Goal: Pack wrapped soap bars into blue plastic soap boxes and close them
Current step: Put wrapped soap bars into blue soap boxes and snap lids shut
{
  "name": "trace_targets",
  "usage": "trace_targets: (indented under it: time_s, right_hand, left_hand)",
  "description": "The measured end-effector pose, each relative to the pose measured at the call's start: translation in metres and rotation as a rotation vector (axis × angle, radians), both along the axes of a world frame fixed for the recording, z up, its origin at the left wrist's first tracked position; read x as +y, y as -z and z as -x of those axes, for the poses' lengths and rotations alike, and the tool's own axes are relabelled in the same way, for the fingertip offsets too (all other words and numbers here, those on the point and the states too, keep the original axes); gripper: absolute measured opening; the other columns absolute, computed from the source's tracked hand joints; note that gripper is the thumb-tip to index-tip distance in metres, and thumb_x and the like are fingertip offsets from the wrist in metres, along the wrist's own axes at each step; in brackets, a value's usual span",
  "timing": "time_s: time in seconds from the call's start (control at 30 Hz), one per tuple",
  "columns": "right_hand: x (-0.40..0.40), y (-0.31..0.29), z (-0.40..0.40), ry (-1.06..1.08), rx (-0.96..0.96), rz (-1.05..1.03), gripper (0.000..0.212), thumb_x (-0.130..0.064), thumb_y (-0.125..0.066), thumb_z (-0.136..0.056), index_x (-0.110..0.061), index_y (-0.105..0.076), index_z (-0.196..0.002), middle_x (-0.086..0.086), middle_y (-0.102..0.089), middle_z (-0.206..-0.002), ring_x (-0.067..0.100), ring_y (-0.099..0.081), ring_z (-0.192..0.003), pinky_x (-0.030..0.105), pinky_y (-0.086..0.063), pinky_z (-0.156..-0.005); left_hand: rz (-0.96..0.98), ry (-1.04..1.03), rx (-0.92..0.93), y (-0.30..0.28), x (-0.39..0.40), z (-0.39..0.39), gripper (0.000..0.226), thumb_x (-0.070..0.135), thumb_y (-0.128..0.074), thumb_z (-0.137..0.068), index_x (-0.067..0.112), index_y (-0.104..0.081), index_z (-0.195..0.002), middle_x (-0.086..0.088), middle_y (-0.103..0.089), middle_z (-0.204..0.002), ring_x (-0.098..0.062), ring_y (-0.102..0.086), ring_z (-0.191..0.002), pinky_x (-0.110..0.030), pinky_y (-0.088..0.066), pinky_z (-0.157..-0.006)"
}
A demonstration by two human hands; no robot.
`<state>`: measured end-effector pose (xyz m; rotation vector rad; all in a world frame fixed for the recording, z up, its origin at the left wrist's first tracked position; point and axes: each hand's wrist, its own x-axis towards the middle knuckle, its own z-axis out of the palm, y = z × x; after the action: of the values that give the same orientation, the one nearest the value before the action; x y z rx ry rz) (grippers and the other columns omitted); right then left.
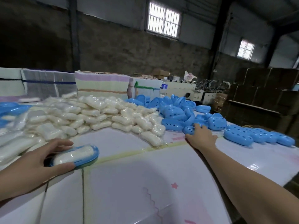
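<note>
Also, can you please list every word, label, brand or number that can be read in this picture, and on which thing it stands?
No text can be read here.
Water bottle: it has a blue label, too blurred to read.
Table sheet: pink marks near the right hand, too faint to read.
White plastic bag: pink print, too small to read.
Soap wrappers and blue boxes: no print shows.

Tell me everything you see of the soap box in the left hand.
The soap box is an oval tray of glossy light-blue plastic, lying open-side up on the white table. A wrapped white soap bar fills it; no lid is on. The left hand grips its near end, thumb on one side, fingers on the other.
</note>
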<state>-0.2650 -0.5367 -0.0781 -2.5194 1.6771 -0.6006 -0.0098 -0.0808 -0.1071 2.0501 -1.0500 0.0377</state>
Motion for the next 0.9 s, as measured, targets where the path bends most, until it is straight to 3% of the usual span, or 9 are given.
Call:
trace_targets:
  time_s: [0.17,0.3,0.4,0.57,0.7,0.77,0.9]
  right_hand:
    - [0.017,-0.004,-0.012,-0.220,-0.151,0.068,0.057,-0.053,-0.056,-0.084,-0.026,-0.050,-0.134,0.006,-0.052,-0.132,0.028,-0.052,-0.119,0.044,-0.042,-0.098]
    - [0.040,-0.016,-0.033,-0.380,-0.543,-0.028,0.043,-0.043,-0.059,-0.085,-0.024,-0.058,-0.124,0.002,-0.056,-0.124,0.021,-0.055,-0.110,0.042,-0.046,-0.096]
    - [0.074,-0.034,-0.055,-0.566,-0.792,-0.176,0.028,-0.036,-0.063,-0.086,-0.028,-0.062,-0.113,-0.004,-0.060,-0.114,0.012,-0.058,-0.099,0.030,-0.048,-0.084]
    - [0.152,-0.056,-0.098,-0.965,-0.756,-0.444,0.016,-0.031,-0.063,-0.088,-0.030,-0.066,-0.104,-0.013,-0.063,-0.102,0.000,-0.059,-0.082,0.013,-0.045,-0.068]
    - [0.212,-0.054,-0.125,-1.213,-0.634,-0.494,0.019,-0.018,-0.071,-0.084,-0.028,-0.067,-0.099,-0.014,-0.064,-0.098,-0.010,-0.057,-0.078,0.005,-0.043,-0.069]
    - [0.232,-0.039,-0.133,-1.253,-0.649,-0.536,0.024,-0.016,-0.075,-0.078,-0.029,-0.066,-0.096,-0.014,-0.064,-0.095,-0.006,-0.060,-0.077,0.009,-0.048,-0.072]
    - [0.241,-0.020,-0.132,-1.260,-0.568,-0.517,0.034,-0.026,-0.080,-0.066,-0.036,-0.061,-0.092,-0.005,-0.064,-0.105,0.017,-0.067,-0.090,0.033,-0.060,-0.078]
  left_hand:
    - [-0.024,0.017,0.016,0.007,0.003,-0.009,0.098,0.085,-0.075,-0.050,0.039,-0.054,-0.134,0.025,-0.068,-0.118,0.007,-0.066,-0.101,-0.024,-0.056,-0.070]
    - [-0.031,0.017,0.009,0.008,0.003,-0.008,0.096,0.086,-0.075,-0.049,0.042,-0.055,-0.132,0.025,-0.068,-0.117,0.007,-0.066,-0.100,-0.026,-0.056,-0.074]
    - [-0.018,0.011,0.005,0.001,0.002,-0.002,0.096,0.089,-0.072,-0.045,0.045,-0.056,-0.128,0.029,-0.068,-0.112,0.009,-0.065,-0.099,-0.024,-0.055,-0.080]
    - [-0.029,0.001,-0.016,-0.017,0.001,0.018,0.082,0.090,-0.068,-0.041,0.060,-0.051,-0.116,0.036,-0.065,-0.106,0.014,-0.061,-0.096,-0.025,-0.051,-0.081]
    - [-0.070,-0.023,0.029,-0.024,0.002,0.026,0.076,0.079,-0.074,-0.041,0.065,-0.046,-0.109,0.028,-0.069,-0.099,0.011,-0.063,-0.089,-0.024,-0.052,-0.082]
    - [-0.083,-0.014,0.047,-0.025,0.003,0.026,0.076,0.073,-0.077,-0.042,0.062,-0.045,-0.110,0.021,-0.069,-0.101,0.007,-0.064,-0.091,-0.025,-0.053,-0.085]
    - [-0.068,0.017,0.093,-0.027,0.004,0.026,0.077,0.066,-0.081,-0.046,0.063,-0.041,-0.110,0.018,-0.070,-0.098,-0.002,-0.067,-0.089,-0.030,-0.055,-0.084]
